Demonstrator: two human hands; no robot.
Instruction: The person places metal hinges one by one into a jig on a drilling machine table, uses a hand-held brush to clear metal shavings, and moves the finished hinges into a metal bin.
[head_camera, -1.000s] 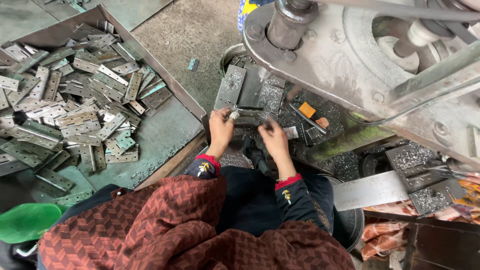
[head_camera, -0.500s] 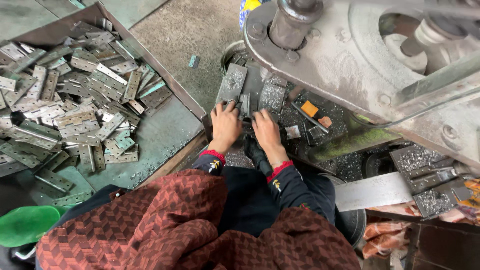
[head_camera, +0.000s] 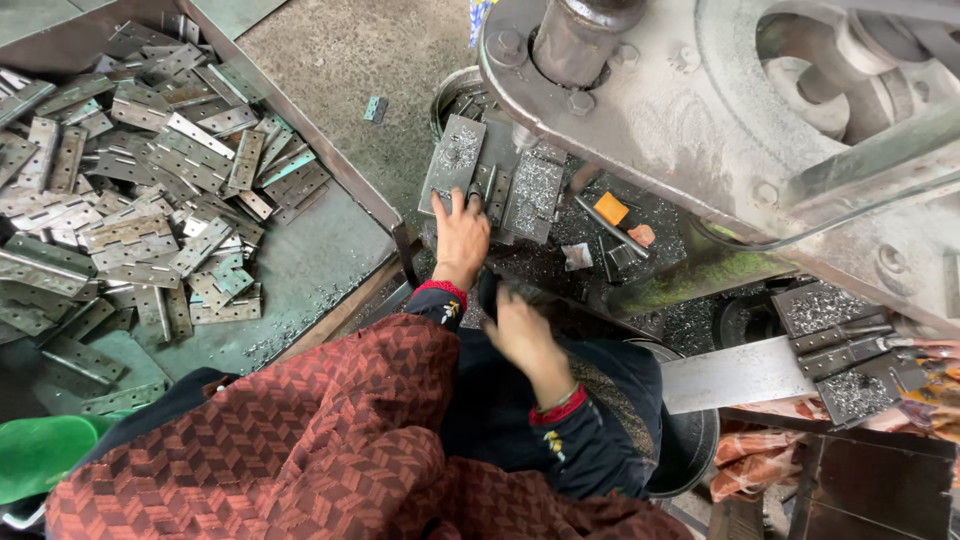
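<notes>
Centre of the frame, just above middle: my left hand (head_camera: 461, 235) lies flat and open, fingers spread, its fingertips on the lower edge of a grey metal plate (head_camera: 452, 160) sprinkled with metal chips. Just right of it, a second speckled plate (head_camera: 535, 190), the two set side by side under the press.

Lower centre: my right hand (head_camera: 522, 335), blurred, fingers loosely curled near a small dark object; whether it grips anything I cannot tell. Both wrists show dark sleeves with red cuffs; a red patterned shawl (head_camera: 300, 450) fills the bottom of the frame.

Right of the plates: an orange block (head_camera: 610, 208) and a smaller orange piece (head_camera: 642, 235) lie among dark metal shavings.

Upper right: large grey press machine (head_camera: 720, 100) with a round shaft at the top.

Upper left: a shallow green tray (head_camera: 330, 260) holding a pile of metal hinges (head_camera: 130, 190), well apart from both hands.

Right edge: more chip-covered plates (head_camera: 835, 320) and a flat steel strip (head_camera: 735, 372).

Lower left corner: a green plastic object (head_camera: 40, 455).
</notes>
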